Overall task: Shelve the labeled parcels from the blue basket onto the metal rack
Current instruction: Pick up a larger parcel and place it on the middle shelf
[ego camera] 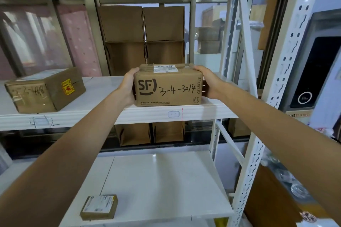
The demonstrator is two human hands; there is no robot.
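The SF Express carton (168, 86), hand-marked 3-4-3014 and bearing a white shipping label on top, sits at the front edge of the upper white rack shelf (103, 114). The left hand (129, 86) grips its left end, the right hand (208, 84) its right end, fingers curled around the sides. A taped brown parcel (44, 91) rests well apart to the left; a small flat labeled box (99, 207) lies on the lower shelf (166, 180).
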